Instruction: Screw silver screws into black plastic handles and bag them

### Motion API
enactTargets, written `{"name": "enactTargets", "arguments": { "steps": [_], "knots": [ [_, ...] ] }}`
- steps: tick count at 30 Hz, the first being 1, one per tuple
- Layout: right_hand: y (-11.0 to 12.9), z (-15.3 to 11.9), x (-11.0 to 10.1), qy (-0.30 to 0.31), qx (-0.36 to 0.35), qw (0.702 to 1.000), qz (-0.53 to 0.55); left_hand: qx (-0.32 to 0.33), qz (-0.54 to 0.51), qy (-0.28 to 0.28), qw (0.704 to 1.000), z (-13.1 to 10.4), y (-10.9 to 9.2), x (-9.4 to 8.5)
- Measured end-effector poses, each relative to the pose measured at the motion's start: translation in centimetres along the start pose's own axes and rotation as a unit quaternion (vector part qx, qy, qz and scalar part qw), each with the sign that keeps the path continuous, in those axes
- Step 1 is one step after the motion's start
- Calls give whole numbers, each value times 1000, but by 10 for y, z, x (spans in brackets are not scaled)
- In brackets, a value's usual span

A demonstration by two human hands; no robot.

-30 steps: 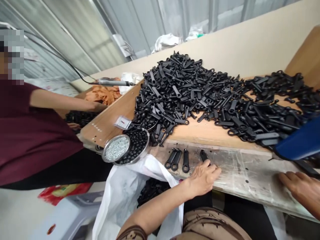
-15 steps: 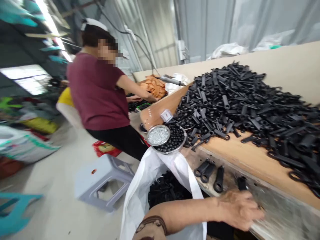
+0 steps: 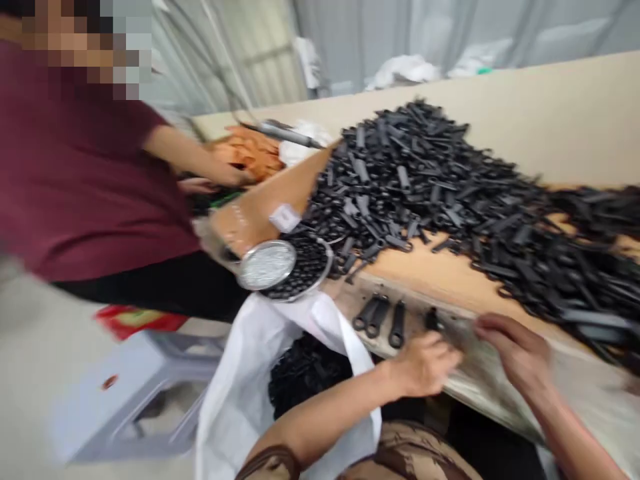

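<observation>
My left hand (image 3: 427, 365) is at the ledge's front edge with its fingers curled closed. Anything inside it is hidden. Just behind its knuckles a black plastic part (image 3: 431, 319) shows, partly covered by the hand; I cannot tell whether they touch. To the right, my right hand (image 3: 523, 353) is over the ledge (image 3: 575, 373), fingers bent and pressed together, blurred; what they hold, if anything, cannot be made out. Left of my left hand, several black ring-ended parts, one of them a single part (image 3: 397, 325), lie in a row on the ledge.
A large pile of black parts (image 3: 400, 167) covers the wooden table. A bowl of black balls (image 3: 305, 270) carries a dish of small silvery pieces (image 3: 267, 265). Below stands a white sack (image 3: 225, 387) with black parts inside. A co-worker (image 3: 90, 173) and a grey stool (image 3: 110, 387) are left.
The view has swung right and closer, so things sit further left. My right hand has come into view over the ledge. My left hand stays at the ledge's edge beside the black part.
</observation>
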State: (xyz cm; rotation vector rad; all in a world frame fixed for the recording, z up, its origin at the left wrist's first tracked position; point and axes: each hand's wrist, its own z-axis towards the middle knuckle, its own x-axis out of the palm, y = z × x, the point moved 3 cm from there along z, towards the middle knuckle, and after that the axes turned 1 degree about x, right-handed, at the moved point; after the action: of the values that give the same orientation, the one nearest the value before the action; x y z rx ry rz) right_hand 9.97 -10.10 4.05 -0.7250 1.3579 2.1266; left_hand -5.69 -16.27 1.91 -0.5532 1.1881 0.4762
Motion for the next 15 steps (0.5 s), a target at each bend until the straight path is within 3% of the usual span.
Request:
{"name": "enactTargets", "arguments": {
  "steps": [2, 4, 15],
  "knots": [
    [-14, 1, 10, -8, 123, 977, 176, -22, -27, -12, 999, -5, 4, -2],
    [-17, 4, 21, -7, 176, 948, 266, -35, -46, -16, 998, -9, 4, -2],
    [9, 13, 57, 42, 143, 947, 284, -68, -44, -8, 997, -17, 1, -5]
  ]
}}
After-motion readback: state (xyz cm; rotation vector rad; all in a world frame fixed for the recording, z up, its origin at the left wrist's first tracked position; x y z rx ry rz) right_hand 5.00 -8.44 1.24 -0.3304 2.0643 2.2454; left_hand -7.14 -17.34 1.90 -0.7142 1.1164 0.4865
